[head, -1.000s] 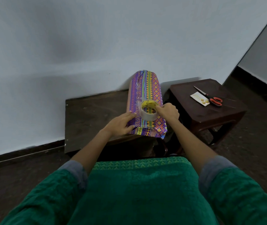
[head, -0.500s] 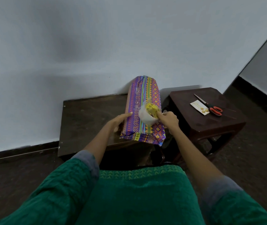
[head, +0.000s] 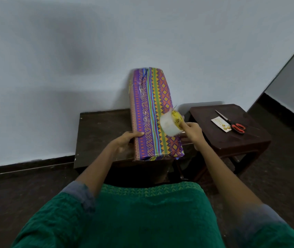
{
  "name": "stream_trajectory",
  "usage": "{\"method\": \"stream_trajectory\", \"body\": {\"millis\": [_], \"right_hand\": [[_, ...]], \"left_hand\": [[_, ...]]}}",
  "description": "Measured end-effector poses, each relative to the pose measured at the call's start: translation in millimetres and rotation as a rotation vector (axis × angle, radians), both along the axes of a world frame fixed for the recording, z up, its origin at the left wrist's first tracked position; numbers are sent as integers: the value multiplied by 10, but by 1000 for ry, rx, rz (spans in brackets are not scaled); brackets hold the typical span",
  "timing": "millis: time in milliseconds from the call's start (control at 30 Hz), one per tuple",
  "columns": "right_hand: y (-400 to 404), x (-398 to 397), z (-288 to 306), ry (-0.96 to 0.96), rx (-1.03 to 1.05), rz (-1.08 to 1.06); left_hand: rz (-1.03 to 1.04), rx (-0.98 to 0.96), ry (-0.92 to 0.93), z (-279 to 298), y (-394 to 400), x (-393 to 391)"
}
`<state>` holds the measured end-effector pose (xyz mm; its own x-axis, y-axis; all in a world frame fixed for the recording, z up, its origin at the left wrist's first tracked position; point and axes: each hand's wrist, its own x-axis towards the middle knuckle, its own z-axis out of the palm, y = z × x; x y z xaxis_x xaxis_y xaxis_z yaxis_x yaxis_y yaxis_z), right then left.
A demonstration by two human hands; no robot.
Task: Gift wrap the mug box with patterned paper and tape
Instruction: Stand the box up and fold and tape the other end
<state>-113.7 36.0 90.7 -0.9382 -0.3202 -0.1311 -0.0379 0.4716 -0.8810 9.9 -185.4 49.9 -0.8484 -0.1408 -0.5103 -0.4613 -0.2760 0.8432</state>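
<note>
Patterned wrapped box against left fingers, tape roll in right fingers

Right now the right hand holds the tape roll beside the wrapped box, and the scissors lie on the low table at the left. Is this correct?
Not quite. The right hand does hold the tape roll beside the wrapped box, but the head view shows the scissors on the small table at the right, not at the left.
</note>
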Motion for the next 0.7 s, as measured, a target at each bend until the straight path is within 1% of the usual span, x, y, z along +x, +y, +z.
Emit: {"method": "stream_trajectory", "body": {"millis": [67, 133, 233, 333, 467, 567, 700], "right_hand": [[0, 15, 67, 35, -62, -28], [6, 7, 81, 78, -62, -77], [15, -39, 36, 107, 44, -173], [-18, -41, -59, 132, 246, -207], [-163, -56, -302, 133, 475, -164], [-287, -95, -508, 124, 569, -168], [-468, -109, -658, 118, 642, -153]], "left_hand": [[18, -121, 65, 91, -50, 56], [57, -233, 142, 150, -149, 87], [116, -346, 161, 169, -358, 77], [143, -387, 175, 191, -501, 53], [164, -438, 215, 131, -706, -13], [122, -482, 230, 78, -855, -48], [83, -482, 253, -18, -991, -62]]}}
